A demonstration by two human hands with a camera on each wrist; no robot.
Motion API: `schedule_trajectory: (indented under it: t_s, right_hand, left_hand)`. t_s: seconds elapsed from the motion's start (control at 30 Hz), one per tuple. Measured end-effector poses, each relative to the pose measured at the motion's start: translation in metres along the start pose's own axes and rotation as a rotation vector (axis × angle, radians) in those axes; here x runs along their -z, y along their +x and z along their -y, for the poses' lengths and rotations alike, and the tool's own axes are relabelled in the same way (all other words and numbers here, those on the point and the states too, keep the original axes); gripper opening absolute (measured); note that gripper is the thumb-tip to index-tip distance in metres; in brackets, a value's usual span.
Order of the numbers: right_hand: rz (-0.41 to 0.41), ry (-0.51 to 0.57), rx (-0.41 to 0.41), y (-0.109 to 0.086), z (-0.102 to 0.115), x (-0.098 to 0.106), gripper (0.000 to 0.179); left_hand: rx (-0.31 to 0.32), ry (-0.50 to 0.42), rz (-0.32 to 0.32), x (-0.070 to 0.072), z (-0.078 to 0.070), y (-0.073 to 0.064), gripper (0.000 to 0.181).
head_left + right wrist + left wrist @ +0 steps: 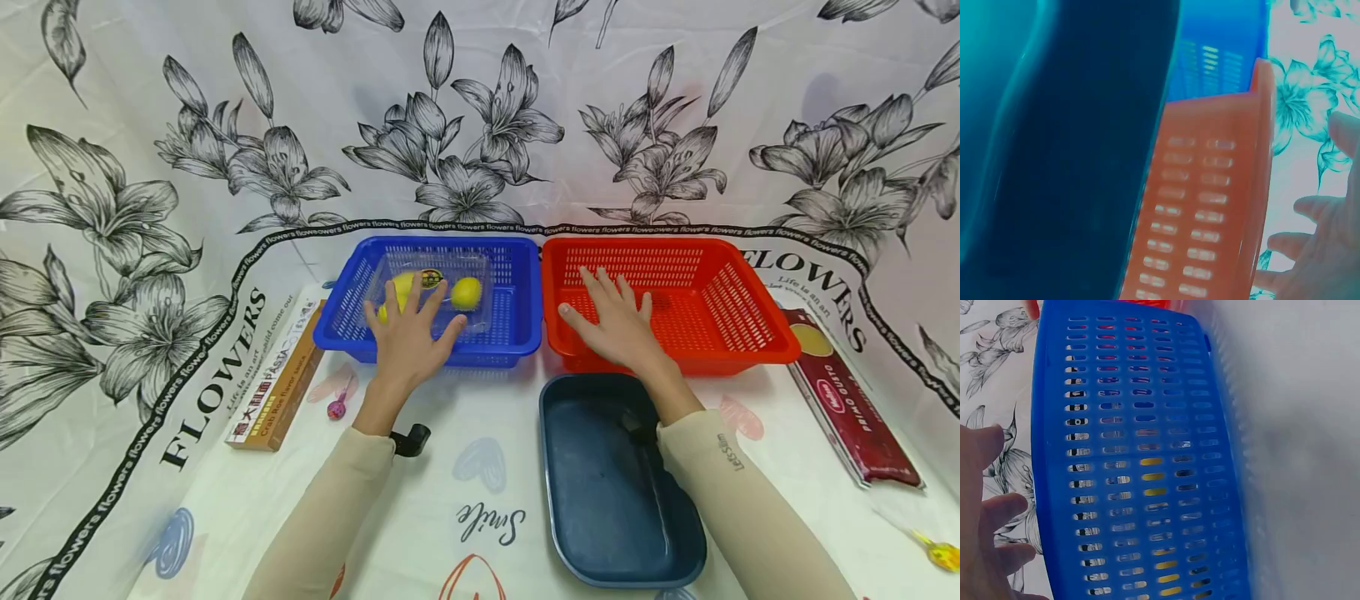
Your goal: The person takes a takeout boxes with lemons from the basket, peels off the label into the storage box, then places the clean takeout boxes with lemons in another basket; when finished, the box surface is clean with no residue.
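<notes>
Flower-printed cloth (pixel 525 25) is covering the bench (pixel 420 533). A clear plastic box (pixel 454 268) of yellow fruit (pixel 467 293) is sitting in the blue basket (pixel 531 292), probably light, slippery and easily dented, best taken by opposite edges. The left hand (pixel 412 337) is hovering above it, the right hand (pixel 618 325) above the red basket (pixel 765 308), fingers spread on both.

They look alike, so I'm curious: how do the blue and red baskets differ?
The blue basket sits on the person's left, the red basket on the right. The blue basket holds a clear box with yellow items; no such box shows in the red basket. The left hand is over the blue basket, the right hand over the red basket. Both have slotted walls.
</notes>
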State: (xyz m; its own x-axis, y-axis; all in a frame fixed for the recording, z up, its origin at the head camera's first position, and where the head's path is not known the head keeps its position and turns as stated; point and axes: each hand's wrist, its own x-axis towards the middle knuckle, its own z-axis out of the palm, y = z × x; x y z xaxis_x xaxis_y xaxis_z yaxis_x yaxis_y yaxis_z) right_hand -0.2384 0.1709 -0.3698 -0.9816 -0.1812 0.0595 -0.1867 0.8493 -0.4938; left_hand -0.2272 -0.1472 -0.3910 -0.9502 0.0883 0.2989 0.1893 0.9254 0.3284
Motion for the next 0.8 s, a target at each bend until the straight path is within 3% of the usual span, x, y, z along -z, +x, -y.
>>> schedule_trajectory:
  t_s: [0.17, 0.8]
  right_hand:
    - [-0.005, 0.124, 0.029, 0.005, 0.003, -0.003, 0.082]
    - [-0.028, 0.356, 0.099, 0.024, 0.035, -0.016, 0.072]
  left_hand:
    - [0.022, -0.060, -0.047, 0.003, 0.004, -0.006, 0.068]
    - [0.110, -0.173, -0.241, -0.001, 0.034, -0.027, 0.058]
